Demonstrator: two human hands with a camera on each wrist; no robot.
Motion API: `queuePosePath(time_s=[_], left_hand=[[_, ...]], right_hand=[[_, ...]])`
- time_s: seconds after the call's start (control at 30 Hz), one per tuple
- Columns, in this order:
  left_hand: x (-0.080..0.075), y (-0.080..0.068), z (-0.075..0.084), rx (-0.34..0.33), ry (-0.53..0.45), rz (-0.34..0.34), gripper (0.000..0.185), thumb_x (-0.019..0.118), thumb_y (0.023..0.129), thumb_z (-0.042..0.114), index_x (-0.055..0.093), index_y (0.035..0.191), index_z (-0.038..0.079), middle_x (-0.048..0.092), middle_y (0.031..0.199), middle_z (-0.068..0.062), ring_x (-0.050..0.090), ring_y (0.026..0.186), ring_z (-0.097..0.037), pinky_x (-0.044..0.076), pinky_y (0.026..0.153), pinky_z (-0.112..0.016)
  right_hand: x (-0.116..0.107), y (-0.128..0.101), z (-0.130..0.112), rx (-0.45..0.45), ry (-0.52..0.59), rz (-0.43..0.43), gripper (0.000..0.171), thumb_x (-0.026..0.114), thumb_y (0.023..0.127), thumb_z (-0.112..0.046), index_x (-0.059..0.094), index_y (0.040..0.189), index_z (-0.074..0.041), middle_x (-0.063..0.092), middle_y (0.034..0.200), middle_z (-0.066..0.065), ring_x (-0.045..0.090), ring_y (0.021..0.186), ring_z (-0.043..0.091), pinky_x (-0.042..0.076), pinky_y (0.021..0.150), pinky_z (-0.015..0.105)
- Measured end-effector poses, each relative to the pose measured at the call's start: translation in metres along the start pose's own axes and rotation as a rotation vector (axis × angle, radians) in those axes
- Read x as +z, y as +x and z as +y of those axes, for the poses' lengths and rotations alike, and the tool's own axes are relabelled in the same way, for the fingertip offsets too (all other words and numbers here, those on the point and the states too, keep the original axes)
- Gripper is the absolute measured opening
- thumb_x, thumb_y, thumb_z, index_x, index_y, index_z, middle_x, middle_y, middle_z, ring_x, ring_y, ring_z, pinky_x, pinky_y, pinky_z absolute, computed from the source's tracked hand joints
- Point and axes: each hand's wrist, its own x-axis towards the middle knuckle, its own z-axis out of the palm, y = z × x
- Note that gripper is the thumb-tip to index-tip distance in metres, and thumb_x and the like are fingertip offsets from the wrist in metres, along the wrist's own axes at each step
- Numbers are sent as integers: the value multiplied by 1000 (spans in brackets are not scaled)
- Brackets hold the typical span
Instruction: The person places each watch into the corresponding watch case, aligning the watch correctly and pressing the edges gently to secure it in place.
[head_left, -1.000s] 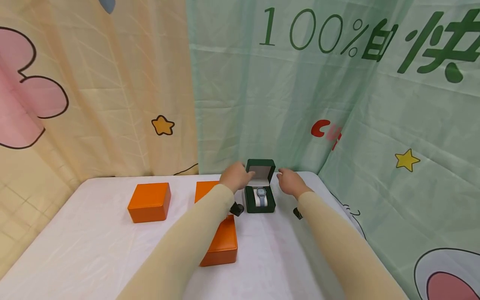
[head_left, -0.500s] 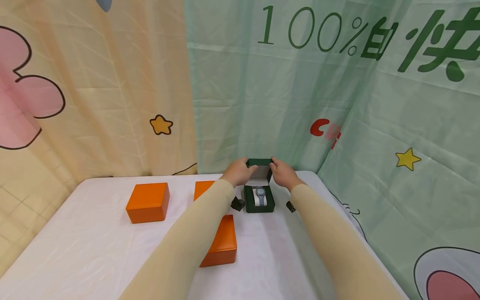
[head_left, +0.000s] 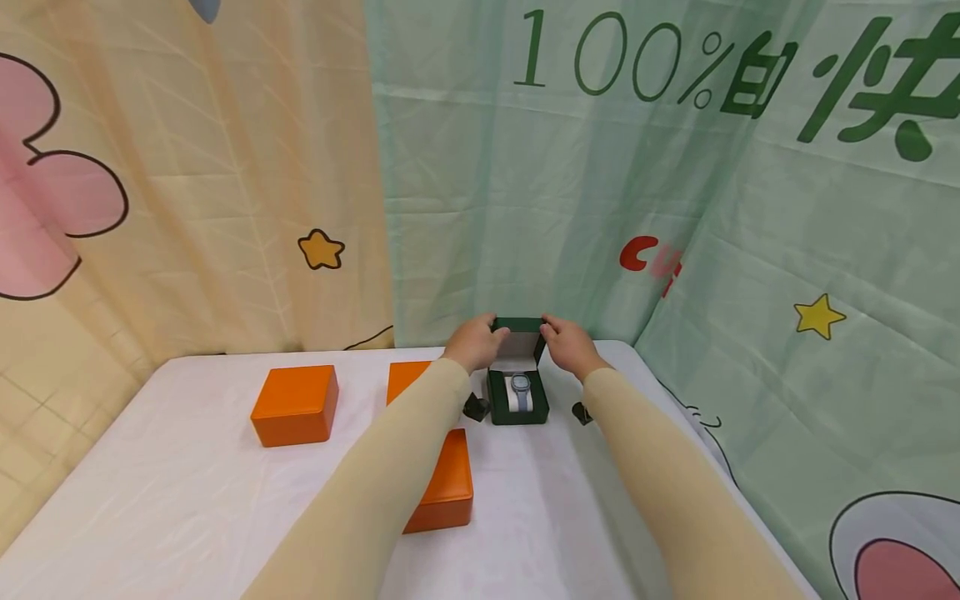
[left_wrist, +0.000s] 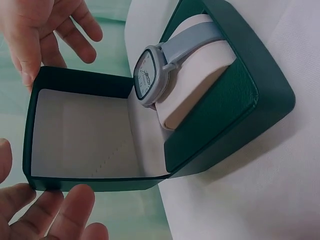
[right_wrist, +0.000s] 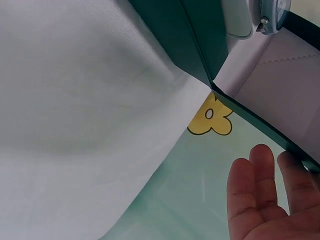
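A dark green watch box (head_left: 492,410) stands with its lid raised on the white-covered table, near its back edge. Inside, a watch (head_left: 521,383) with a round dial and grey-blue strap (left_wrist: 192,40) wraps a white cushion (left_wrist: 200,75). My left hand (head_left: 472,343) touches the lid's left side, its fingers (left_wrist: 77,205) spread at the upper corner. On the opposite side, my right hand (head_left: 572,346) has a fingertip against the lid's edge; its other fingers (right_wrist: 262,170) are extended and apart from it. The right thumb is hidden in the right wrist view.
One orange box (head_left: 295,404) sits on the left of the table (head_left: 187,500). Two more, a rear orange box (head_left: 405,379) and a front orange box (head_left: 446,492), are partly covered by the left sleeve. Printed curtains (head_left: 525,208) hang right behind and to the right.
The right hand has come in leftward to the lid, and the left hand has shifted slightly up at its corner. Over the last half second both hands have barely moved; the lid stays raised.
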Motion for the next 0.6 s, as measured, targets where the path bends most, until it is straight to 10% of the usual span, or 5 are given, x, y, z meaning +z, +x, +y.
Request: queuePosePath(time_s=[0.27, 0.6], left_hand=[[2, 2, -3, 0, 13, 78, 50, 55, 110, 37, 51, 157, 20, 58, 155, -6, 58, 139, -33, 50, 113, -51], [4, -4, -2, 4, -37, 90, 45, 58, 109, 33, 56, 152, 19, 64, 147, -8, 64, 125, -31, 55, 106, -49]], right_hand=[[1, -3, 1, 17, 96, -11, 55, 41, 115, -38, 34, 166, -20, 52, 158, 17, 61, 134, 35, 50, 112, 53], [-1, -8, 6, -3, 110, -16, 55, 44, 114, -37, 37, 165, -18, 49, 161, 18, 64, 131, 39, 50, 112, 54]])
